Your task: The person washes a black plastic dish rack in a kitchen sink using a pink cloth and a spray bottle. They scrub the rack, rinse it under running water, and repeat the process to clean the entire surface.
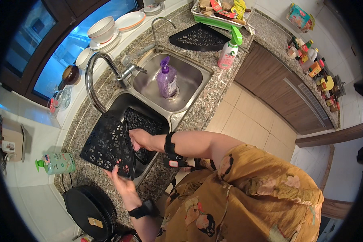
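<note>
A black perforated corner shelf (pixel 104 143), fan-shaped with flower cutouts, is tilted over the dark sink basin (pixel 116 99). My left hand (pixel 121 180) grips its lower edge, fingers showing through the holes. At the shelf's right-hand side, my right hand (pixel 142 139) is curled around a small pink thing (pixel 135 145) that looks like a cloth; its fingers are partly hidden. Another black perforated shelf (pixel 143 121) lies in the basin, partly covered by the first one and my right hand. The chrome faucet (pixel 93 81) arches over the basin, its spout end close to the raised shelf.
A purple pump bottle (pixel 168 80) stands in the steel basin (pixel 196 81). On the granite counter are a third black shelf (pixel 199 36), a spray bottle (pixel 229 54), a green pump bottle (pixel 59 163) and a round black appliance (pixel 89 211). Stacked bowls (pixel 101 30) line the windowsill.
</note>
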Demonstrator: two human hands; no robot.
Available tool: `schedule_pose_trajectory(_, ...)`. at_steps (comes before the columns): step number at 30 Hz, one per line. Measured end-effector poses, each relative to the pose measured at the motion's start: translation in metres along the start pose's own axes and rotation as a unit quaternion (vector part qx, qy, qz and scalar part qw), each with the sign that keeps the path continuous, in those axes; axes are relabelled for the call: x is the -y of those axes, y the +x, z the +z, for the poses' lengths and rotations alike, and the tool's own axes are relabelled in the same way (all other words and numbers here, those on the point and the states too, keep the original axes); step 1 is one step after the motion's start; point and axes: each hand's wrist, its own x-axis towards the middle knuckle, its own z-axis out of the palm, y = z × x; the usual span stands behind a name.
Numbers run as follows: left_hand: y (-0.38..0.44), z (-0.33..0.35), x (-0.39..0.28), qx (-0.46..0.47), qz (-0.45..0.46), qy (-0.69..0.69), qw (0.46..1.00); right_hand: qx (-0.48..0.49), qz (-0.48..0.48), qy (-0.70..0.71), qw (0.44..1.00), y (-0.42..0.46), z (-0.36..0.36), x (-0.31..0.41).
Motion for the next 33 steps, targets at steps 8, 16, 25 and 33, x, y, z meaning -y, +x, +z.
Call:
schedule_pose_trajectory(8,0.023,0.039,0.040,-0.029,-0.121,-0.182,0.975,-0.152,-0.284,-0.350,0.879,-0.029,0.022,-0.011)
schedule_pose_trajectory(16,0.043,0.057,0.017,0.025,-0.213,-0.269,0.939,0.039,-0.543,-0.363,0.756,-0.096,0.041,0.057)
schedule_pose_trajectory(25,0.044,0.056,0.027,-0.057,-0.261,-0.238,0.934,-0.037,-0.565,-0.464,0.681,-0.055,0.003,0.075)
schedule_pose_trajectory(33,0.016,0.047,0.008,0.078,-0.252,-0.181,0.947,-0.036,-0.366,-0.198,0.909,0.032,-0.067,0.048)
